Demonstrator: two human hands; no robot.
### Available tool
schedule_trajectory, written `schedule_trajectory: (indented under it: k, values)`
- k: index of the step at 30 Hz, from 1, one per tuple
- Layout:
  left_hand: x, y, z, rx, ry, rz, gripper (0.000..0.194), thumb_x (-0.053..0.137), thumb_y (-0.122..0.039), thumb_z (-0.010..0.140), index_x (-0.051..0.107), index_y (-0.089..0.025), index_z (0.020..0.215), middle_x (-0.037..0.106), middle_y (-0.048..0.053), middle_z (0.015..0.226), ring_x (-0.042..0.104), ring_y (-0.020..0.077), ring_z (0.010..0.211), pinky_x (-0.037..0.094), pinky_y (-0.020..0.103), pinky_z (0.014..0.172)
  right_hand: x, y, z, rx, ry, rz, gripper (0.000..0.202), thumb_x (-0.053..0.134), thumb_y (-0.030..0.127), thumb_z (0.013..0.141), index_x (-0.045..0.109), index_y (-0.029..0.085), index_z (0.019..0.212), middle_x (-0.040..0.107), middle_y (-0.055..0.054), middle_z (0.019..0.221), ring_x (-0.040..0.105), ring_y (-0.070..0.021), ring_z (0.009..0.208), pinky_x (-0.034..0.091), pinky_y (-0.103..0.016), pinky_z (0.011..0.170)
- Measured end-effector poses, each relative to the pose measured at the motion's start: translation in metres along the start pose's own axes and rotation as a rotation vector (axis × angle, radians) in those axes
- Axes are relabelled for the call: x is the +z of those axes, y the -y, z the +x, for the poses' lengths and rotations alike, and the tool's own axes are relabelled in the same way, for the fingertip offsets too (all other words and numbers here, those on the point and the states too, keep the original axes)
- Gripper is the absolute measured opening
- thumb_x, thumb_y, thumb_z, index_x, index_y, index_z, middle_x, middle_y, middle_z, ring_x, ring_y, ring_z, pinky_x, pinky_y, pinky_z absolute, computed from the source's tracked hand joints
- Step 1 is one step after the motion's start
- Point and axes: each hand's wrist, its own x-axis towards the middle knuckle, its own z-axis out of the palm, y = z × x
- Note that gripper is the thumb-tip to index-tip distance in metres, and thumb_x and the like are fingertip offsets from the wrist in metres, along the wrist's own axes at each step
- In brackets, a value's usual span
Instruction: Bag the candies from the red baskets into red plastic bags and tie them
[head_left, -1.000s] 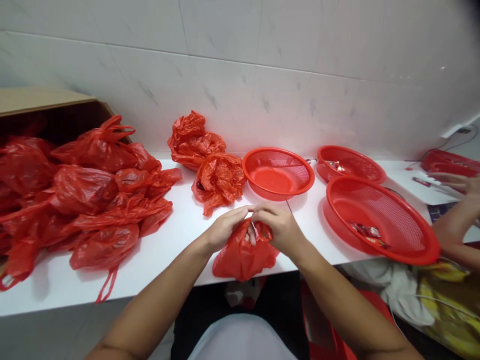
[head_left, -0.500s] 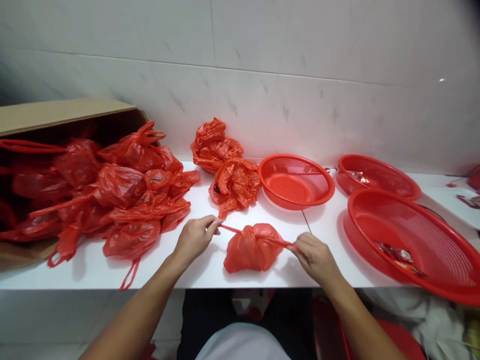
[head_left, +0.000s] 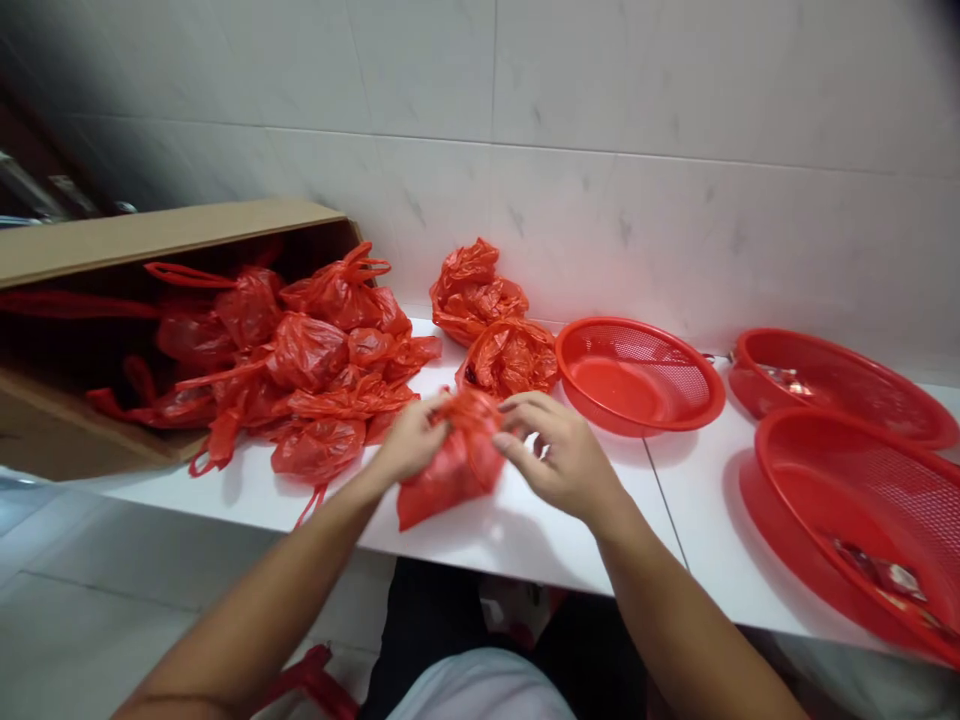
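Observation:
A filled red plastic bag [head_left: 450,475], blurred by motion, hangs tilted just above the white table. My left hand [head_left: 411,438] is closed on its gathered top from the left. On the bag's right side, my right hand [head_left: 559,450] has its fingers curved and a gap between thumb and fingers; the fingertips are at the bag's edge, with nothing visible gripped. Left of my hands, several tied red bags [head_left: 307,350] lie heaped, spilling from a cardboard box [head_left: 165,225] on its side. What the held bag contains is hidden.
Two crumpled red bags [head_left: 514,355] lie behind my hands, against the wall. A red plastic basket [head_left: 637,410] stands right of them. Farther right are a second basket [head_left: 862,385] and a nearer, larger basket [head_left: 795,520], both with small wrapped packets inside. The table's front edge runs close to me.
My hands have come together from pulling the bag's handles apart, and the bag has lifted and moved left. My right hand has released its handle. The view has turned left.

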Motion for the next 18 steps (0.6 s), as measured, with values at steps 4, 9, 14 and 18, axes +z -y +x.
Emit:
schedule_trajectory:
  k: [4,9,14,18]
  values:
    - [-0.125,0.008,0.047,0.028,-0.487,0.407,0.048,0.07,-0.065,0.085,0.065,-0.017,0.082,0.067,0.003,0.082,0.068,0.0235,0.082,0.06,0.047,0.083,-0.007,-0.041,-0.025,0.16,-0.078,-0.008,0.021,0.059,0.037,0.102,0.071,0.021,0.095,0.072,-0.006,0.102,0.067,-0.0153,0.08,0.052,-0.026,0.064]
    - [-0.216,0.028,0.09,-0.006,-0.948,0.772,0.066,0.086,-0.06,0.077,0.057,-0.017,0.118,0.048,0.007,0.15,0.029,0.0463,0.151,0.014,0.077,0.125,0.007,-0.071,-0.054,0.307,0.03,-0.055,0.017,0.064,0.037,0.099,0.07,0.022,0.095,0.07,-0.005,0.106,0.067,-0.0141,0.073,0.053,-0.029,0.066]
    - [-0.113,0.039,0.082,0.032,-0.495,0.673,0.026,0.064,-0.031,0.098,0.061,-0.015,0.118,0.057,0.012,0.137,0.04,0.0343,0.145,0.028,0.071,0.125,0.026,-0.077,-0.047,0.335,0.104,-0.095,0.013,0.062,0.033,0.099,0.068,0.022,0.096,0.069,-0.003,0.106,0.065,-0.0132,0.072,0.052,-0.032,0.078]
    - [0.02,0.062,0.091,-0.08,-0.057,0.613,0.013,0.063,-0.025,0.094,0.071,-0.017,0.101,0.071,0.01,0.114,0.07,0.0237,0.1,0.06,0.039,0.091,0.069,-0.09,0.0,0.265,0.141,-0.192,0.015,0.056,0.027,0.101,0.069,0.021,0.101,0.07,-0.008,0.119,0.065,-0.0213,0.105,0.049,-0.035,0.096]
